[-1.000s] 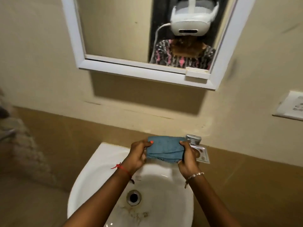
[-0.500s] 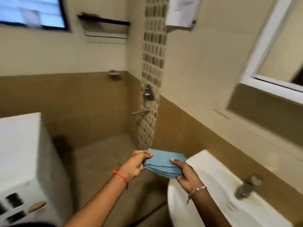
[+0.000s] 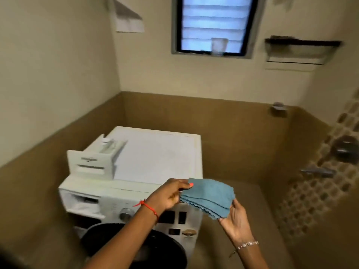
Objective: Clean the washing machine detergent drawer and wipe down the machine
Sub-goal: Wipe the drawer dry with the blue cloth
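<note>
A folded blue cloth [image 3: 210,197] hangs between my two hands, above the right front corner of the white washing machine [image 3: 157,158]. My left hand [image 3: 169,194] pinches its left edge. My right hand [image 3: 236,218] holds its lower right edge, palm up. The white detergent drawer [image 3: 93,162] lies out of the machine, on the left of the machine's top. Its empty slot [image 3: 81,200] gapes at the front's top left. Below are the round dial [image 3: 126,213] and the dark door [image 3: 136,247].
Brown-tiled walls close in the corner behind and left of the machine. A shower tap [image 3: 343,150] and spout [image 3: 316,171] jut from the mosaic strip on the right. Above are a window [image 3: 213,24] and a wall shelf [image 3: 299,49]. Floor lies open right of the machine.
The view has swung left from the sink and mirror to the washing machine. Both hands have kept hold of the blue cloth and carried it along.
</note>
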The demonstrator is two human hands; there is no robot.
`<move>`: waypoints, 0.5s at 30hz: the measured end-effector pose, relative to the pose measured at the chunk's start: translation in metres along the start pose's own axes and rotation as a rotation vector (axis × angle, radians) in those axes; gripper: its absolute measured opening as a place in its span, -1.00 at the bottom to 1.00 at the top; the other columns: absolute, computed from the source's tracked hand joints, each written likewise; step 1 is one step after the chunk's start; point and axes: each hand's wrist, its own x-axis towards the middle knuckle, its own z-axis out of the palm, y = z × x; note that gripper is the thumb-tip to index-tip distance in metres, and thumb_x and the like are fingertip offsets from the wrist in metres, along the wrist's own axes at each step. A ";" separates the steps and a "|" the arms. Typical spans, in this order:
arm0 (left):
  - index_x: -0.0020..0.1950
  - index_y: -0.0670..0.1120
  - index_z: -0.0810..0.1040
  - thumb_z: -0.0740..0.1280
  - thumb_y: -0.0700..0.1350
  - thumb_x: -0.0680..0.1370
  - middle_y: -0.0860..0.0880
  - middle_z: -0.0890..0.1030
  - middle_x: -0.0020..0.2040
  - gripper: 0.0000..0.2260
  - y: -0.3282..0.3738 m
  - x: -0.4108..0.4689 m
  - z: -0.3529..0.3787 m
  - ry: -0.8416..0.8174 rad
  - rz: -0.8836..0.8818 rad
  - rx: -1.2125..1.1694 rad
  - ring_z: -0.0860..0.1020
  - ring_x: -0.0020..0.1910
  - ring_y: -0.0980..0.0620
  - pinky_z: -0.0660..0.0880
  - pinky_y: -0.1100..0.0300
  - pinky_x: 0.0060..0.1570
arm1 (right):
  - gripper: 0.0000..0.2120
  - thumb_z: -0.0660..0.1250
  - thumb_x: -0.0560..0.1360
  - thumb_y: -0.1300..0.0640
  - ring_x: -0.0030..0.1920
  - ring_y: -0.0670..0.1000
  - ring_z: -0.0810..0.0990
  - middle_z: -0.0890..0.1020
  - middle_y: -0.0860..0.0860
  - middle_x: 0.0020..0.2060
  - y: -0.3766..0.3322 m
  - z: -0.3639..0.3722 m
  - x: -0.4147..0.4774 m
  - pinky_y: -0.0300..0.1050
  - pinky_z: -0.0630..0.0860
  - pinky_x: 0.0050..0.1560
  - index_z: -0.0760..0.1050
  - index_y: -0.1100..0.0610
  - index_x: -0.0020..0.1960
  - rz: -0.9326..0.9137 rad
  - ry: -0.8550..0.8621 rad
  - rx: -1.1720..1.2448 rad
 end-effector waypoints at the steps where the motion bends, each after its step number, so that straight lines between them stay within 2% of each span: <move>1: -0.03 -0.32 0.58 0.29 -0.39 0.48 -0.17 0.65 -0.17 -0.88 0.009 -0.005 -0.022 0.024 0.018 -0.012 0.65 -0.26 -0.02 0.61 0.22 -0.17 | -0.46 -0.24 0.62 -0.02 0.50 0.11 0.03 0.09 0.18 0.48 0.018 0.008 0.015 0.03 -0.08 0.48 0.00 0.26 0.49 0.082 -0.070 0.047; 2: -0.01 -0.32 0.58 0.30 -0.38 0.48 -0.18 0.64 -0.13 -0.88 0.017 -0.011 -0.042 0.050 0.037 -0.016 0.64 -0.23 -0.02 0.60 0.22 -0.14 | -0.46 -0.24 0.62 0.00 0.50 0.12 0.03 0.10 0.20 0.48 0.037 0.023 0.026 0.02 -0.08 0.48 0.01 0.29 0.48 0.155 -0.109 0.077; 3: 0.01 -0.32 0.57 0.31 -0.37 0.48 -0.18 0.63 -0.10 -0.86 0.023 -0.015 -0.060 0.083 0.055 -0.011 0.63 -0.20 -0.02 0.59 0.22 -0.10 | -0.48 -0.09 0.62 0.01 0.48 0.15 0.13 0.18 0.23 0.45 0.051 0.044 0.031 0.06 0.04 0.46 0.11 0.31 0.46 0.210 -0.091 0.081; 4: 0.02 -0.32 0.57 0.31 -0.37 0.48 -0.19 0.63 -0.08 -0.85 0.028 -0.021 -0.081 0.131 0.075 -0.014 0.62 -0.18 -0.03 0.58 0.22 -0.07 | -0.49 0.21 0.56 0.03 0.40 0.20 0.30 0.33 0.26 0.38 0.071 0.060 0.041 0.13 0.24 0.40 0.30 0.34 0.38 0.270 -0.068 0.072; 5: 0.04 -0.33 0.57 0.32 -0.37 0.47 -0.18 0.63 -0.07 -0.84 0.033 -0.027 -0.099 0.178 0.091 -0.019 0.62 -0.18 -0.02 0.57 0.22 -0.06 | -0.41 0.49 0.35 0.04 0.28 0.24 0.45 0.47 0.29 0.27 0.083 0.075 0.046 0.21 0.41 0.27 0.46 0.35 0.25 0.369 0.010 0.036; 6: 0.04 -0.33 0.57 0.32 -0.37 0.47 -0.17 0.63 -0.08 -0.84 0.037 -0.034 -0.117 0.222 0.100 -0.026 0.63 -0.19 -0.02 0.57 0.22 -0.08 | -0.30 0.61 0.15 0.00 0.19 0.26 0.53 0.54 0.29 0.19 0.097 0.084 0.052 0.26 0.48 0.15 0.53 0.34 0.17 0.421 0.058 -0.025; 7: 0.04 -0.32 0.58 0.33 -0.37 0.47 -0.16 0.64 -0.10 -0.84 0.039 -0.041 -0.135 0.257 0.104 -0.028 0.63 -0.21 -0.01 0.58 0.23 -0.11 | -0.24 0.63 0.09 -0.04 0.14 0.26 0.57 0.56 0.29 0.16 0.112 0.094 0.059 0.27 0.52 0.07 0.54 0.34 0.15 0.458 0.085 -0.049; 9: 0.04 -0.29 0.59 0.34 -0.37 0.46 -0.13 0.65 -0.13 -0.83 0.043 -0.054 -0.163 0.326 0.112 -0.032 0.64 -0.24 0.02 0.60 0.28 -0.21 | -0.23 0.54 0.15 -0.11 0.11 0.26 0.59 0.55 0.29 0.17 0.131 0.115 0.072 0.22 0.58 -0.04 0.50 0.33 0.20 0.539 0.095 -0.045; 13: -0.03 -0.13 0.62 0.36 -0.32 0.47 -0.03 0.68 -0.19 -0.85 0.050 -0.068 -0.212 0.435 0.147 -0.038 0.63 -0.21 0.06 0.59 0.30 -0.27 | -0.11 0.62 0.08 -0.07 0.25 0.31 0.47 0.46 0.32 0.27 0.172 0.142 0.096 0.23 0.52 0.10 0.44 0.34 0.27 0.723 -0.027 -0.079; 15: 0.04 -0.10 0.61 0.36 -0.29 0.47 -0.03 0.67 -0.13 -0.82 0.058 -0.068 -0.236 0.444 0.139 0.023 0.61 -0.13 0.04 0.57 0.27 -0.22 | -0.22 0.60 0.15 0.00 0.24 0.31 0.47 0.47 0.33 0.25 0.192 0.150 0.107 0.20 0.52 0.12 0.47 0.36 0.24 0.785 -0.138 -0.055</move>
